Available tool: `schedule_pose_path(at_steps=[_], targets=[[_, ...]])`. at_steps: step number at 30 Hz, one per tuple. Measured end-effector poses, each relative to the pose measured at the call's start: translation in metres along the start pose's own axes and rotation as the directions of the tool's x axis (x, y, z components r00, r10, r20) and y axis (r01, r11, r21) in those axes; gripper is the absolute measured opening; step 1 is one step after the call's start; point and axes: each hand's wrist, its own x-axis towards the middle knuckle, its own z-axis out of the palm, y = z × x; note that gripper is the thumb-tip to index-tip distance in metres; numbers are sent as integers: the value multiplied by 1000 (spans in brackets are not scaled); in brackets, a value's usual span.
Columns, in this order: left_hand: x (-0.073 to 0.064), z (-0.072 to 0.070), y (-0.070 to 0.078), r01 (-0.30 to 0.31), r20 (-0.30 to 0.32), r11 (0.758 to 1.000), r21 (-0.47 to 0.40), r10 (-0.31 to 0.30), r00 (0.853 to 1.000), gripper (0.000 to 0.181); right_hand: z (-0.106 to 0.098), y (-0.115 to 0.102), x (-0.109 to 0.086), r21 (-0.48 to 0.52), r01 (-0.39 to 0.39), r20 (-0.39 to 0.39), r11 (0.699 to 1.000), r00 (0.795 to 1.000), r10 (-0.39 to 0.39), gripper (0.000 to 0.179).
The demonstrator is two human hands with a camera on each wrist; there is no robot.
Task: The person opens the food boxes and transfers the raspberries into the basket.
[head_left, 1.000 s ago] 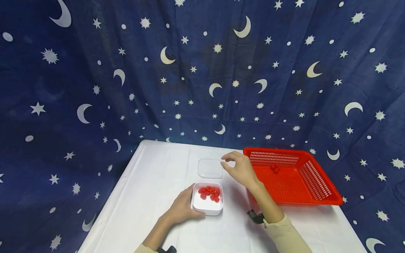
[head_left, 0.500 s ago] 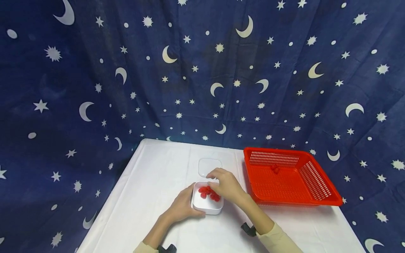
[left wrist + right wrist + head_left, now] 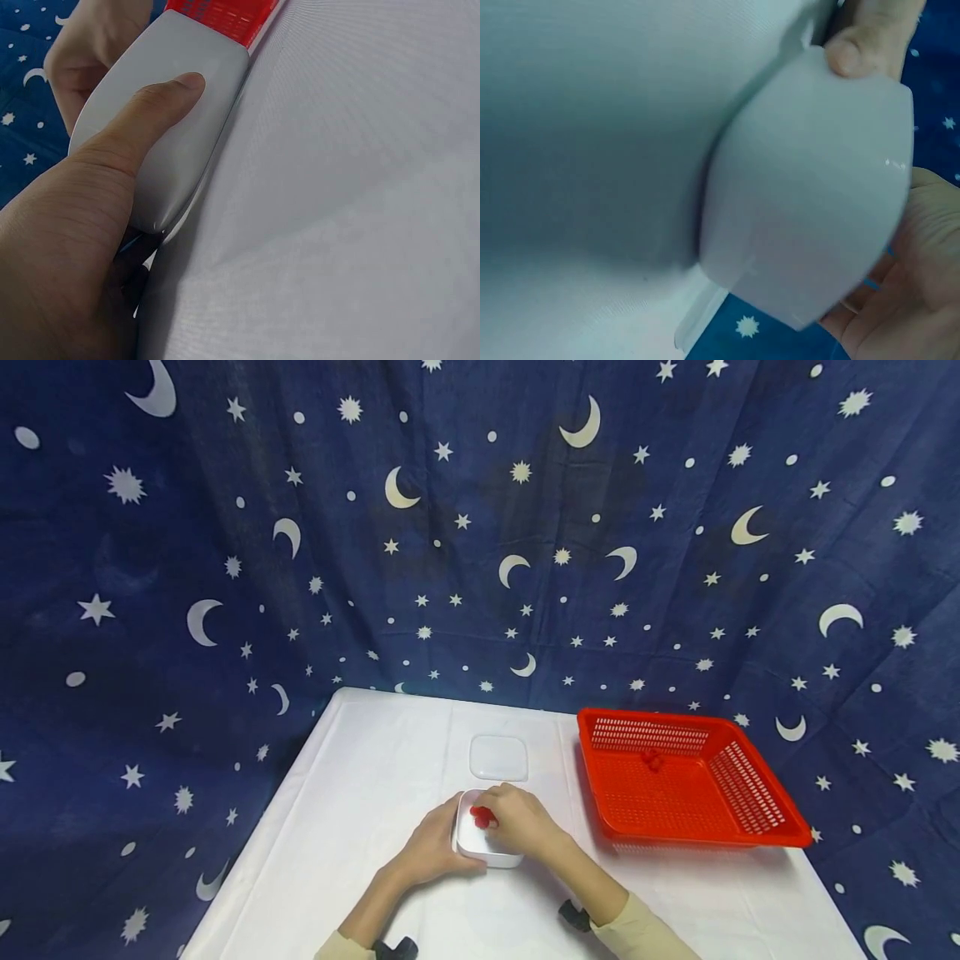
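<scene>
A white square box (image 3: 480, 852) with rounded corners stands on the table, its top uncovered. My left hand (image 3: 429, 852) grips it from the left, the thumb lying along its near wall in the left wrist view. Small red pieces (image 3: 482, 817) lie inside; their exact kind is too small to tell. My right hand (image 3: 521, 818) reaches over the box's right side with bent fingers down among the pieces. Its fingertips and the pieces beneath them are hidden, by the hand in the head view and by the box wall (image 3: 810, 195) in the right wrist view.
A clear, flat square lid (image 3: 498, 757) lies just behind the box. At the right stands a red perforated basket (image 3: 690, 837) with a few red pieces (image 3: 652, 760) in it. A white cloth (image 3: 360, 777) covers the table, and a dark blue curtain (image 3: 450, 568) hangs behind.
My right hand has come from beside the clear lid, near the basket, down to the left and into the box. My left hand has kept its hold on the box.
</scene>
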Motion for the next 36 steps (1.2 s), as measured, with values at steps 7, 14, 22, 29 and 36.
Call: schedule_pose_path(at_steps=[7, 14, 22, 29, 36], targets=[[-1, -1, -1, -42, 15, 999, -11, 42, 999, 115, 16, -4, 3, -79, 67, -19, 995, 997, -69, 39], [-1, -1, -2, -20, 20, 1000, -23, 20, 1000, 120, 21, -5, 8, -147, 79, -42, 986, 995, -87, 36], [-1, -1, -1, -6, 10, 1000, -11, 6, 1000, 116, 24, -4, 6, -142, 98, -73, 985, 991, -109, 18], [-1, 0, 0, 3, 10, 1000, 2, -3, 1000, 114, 25, -4, 4, -136, 109, -120, 985, 985, -126, 14], [-1, -1, 1, -3, 10, 1000, -3, 3, 1000, 115, 24, -6, 6, -161, 109, -134, 981, 982, -132, 15]])
